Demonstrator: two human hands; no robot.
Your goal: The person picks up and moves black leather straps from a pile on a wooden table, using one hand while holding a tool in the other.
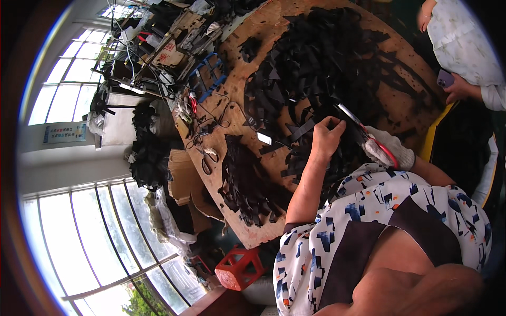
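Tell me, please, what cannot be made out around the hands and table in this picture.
In the head view:
Left hand: whether it pinches any of the black strips is unclear, dark against dark.
Right hand: the fingers' exact grip on the scissors is hidden by the glove.
Table: the strips cover much of its surface.
Other person: the head is cut off by the upper edge.
Phone: its back hides the screen.
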